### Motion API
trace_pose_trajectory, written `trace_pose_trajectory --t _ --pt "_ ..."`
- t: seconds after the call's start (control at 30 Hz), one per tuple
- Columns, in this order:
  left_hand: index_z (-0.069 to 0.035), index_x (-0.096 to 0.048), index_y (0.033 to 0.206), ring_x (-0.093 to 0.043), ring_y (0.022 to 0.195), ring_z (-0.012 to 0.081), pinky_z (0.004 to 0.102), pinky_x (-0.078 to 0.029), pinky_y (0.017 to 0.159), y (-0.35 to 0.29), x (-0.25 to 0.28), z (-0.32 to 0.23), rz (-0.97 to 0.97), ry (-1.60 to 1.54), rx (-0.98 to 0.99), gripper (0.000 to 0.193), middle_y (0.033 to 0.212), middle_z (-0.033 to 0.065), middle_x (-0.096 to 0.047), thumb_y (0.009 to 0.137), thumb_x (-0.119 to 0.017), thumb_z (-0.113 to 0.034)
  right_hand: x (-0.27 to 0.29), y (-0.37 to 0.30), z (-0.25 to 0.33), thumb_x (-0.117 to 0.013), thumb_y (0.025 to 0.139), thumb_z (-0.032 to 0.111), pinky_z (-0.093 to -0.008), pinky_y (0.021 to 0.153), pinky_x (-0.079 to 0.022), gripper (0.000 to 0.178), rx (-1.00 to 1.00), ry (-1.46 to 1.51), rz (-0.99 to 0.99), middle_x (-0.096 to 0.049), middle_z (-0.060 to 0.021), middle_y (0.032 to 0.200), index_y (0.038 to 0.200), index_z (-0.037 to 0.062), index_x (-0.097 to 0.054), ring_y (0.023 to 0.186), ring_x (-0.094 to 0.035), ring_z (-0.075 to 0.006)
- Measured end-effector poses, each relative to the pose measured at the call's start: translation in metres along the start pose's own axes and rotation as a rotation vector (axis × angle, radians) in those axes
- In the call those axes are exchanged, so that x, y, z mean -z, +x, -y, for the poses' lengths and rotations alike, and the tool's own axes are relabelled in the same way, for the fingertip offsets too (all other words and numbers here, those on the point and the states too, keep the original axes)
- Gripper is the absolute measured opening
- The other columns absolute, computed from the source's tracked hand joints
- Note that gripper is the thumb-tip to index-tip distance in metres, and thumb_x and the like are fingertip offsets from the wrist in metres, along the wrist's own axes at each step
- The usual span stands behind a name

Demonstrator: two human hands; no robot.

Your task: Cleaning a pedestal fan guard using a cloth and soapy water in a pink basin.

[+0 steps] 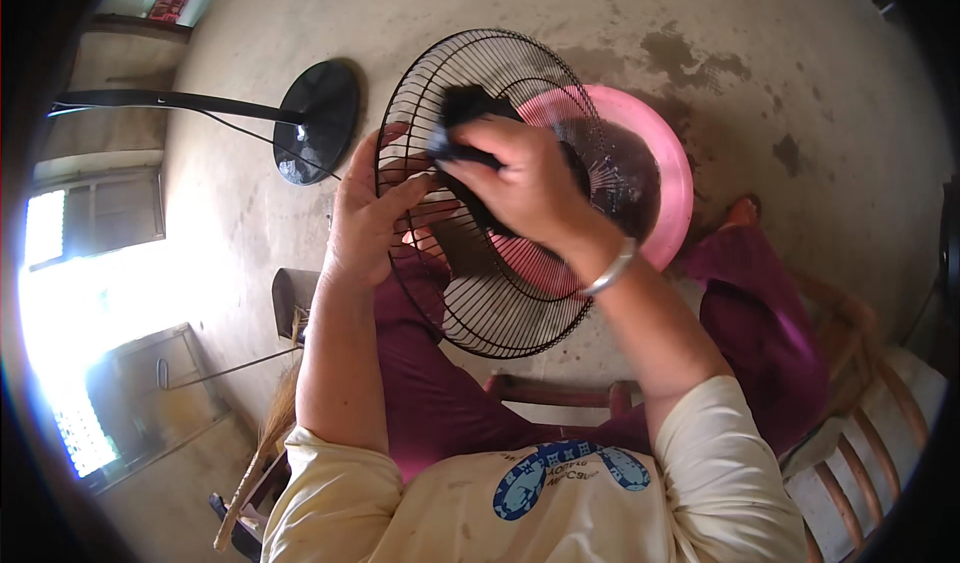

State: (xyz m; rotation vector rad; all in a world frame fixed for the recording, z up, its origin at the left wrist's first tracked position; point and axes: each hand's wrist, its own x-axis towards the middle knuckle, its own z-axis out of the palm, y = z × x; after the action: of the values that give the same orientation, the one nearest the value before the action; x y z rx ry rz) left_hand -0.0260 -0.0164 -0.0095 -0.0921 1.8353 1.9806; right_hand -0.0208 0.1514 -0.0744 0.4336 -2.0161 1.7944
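Note:
A round black wire fan grille (515, 313) is held up in front of me, tilted, over part of a pink basin (675, 173). My left hand (372, 213) grips its left rim, thumb on the near side and fingers reaching behind the wires. My right hand (520, 173), slightly blurred and with a silver bangle at the wrist, is closed around a dark cloth (468, 106). The cloth is against the upper left part of the grille, near its centre. Dark water (632, 178) with some foam lies in the basin, partly seen through the wires.
At the left lies a fan stand, its black pole (180, 99) ending at a round base (315, 128). A straw broom (265, 443) and a dustpan (296, 303) are by my left arm. Wet patches (690, 63) mark the floor beyond the basin. A wooden chair (870, 443) is at the right.

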Motion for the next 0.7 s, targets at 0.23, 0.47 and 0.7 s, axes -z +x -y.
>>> trace_pose_trajectory --t 0.23,0.47,0.7 --pt "-0.004 -0.033 0.132 -0.060 0.105 0.0320 0.0393 -0.056 0.081 -0.001 0.003 0.003 0.061 -0.025 -0.006 0.054 0.118 0.0238 -0.056 0.084 -0.055 0.001 -0.008 0.047 -0.071 -0.064 0.077 0.020 -0.0486 0.067 -0.042 0.013 -0.032 -0.608 -0.328 -0.059 -0.0094 0.079 0.082 0.0100 -0.057 0.075 -0.055 -0.0328" --pt "-0.003 -0.033 0.132 -0.061 0.105 0.0312 0.0390 -0.056 0.080 -0.002 0.000 0.002 0.056 -0.050 0.024 0.054 0.118 0.0237 -0.056 0.083 -0.054 0.002 -0.011 0.063 -0.054 -0.064 0.078 0.016 -0.0453 0.066 -0.047 0.016 -0.198 -0.426 -0.210 -0.060 -0.0178 0.078 0.087 0.0038 -0.059 0.070 -0.058 -0.0372" --pt "-0.002 -0.035 0.131 -0.062 0.102 0.0302 0.0399 -0.055 0.082 -0.007 -0.005 0.004 0.060 -0.099 -0.041 0.051 0.116 0.0221 -0.057 0.082 -0.050 0.008 -0.002 0.050 -0.070 -0.061 0.080 0.016 -0.0447 0.070 -0.049 0.016 -0.177 -0.552 -0.430 -0.061 -0.0178 0.083 0.088 0.0027 -0.060 0.080 -0.059 -0.0365"
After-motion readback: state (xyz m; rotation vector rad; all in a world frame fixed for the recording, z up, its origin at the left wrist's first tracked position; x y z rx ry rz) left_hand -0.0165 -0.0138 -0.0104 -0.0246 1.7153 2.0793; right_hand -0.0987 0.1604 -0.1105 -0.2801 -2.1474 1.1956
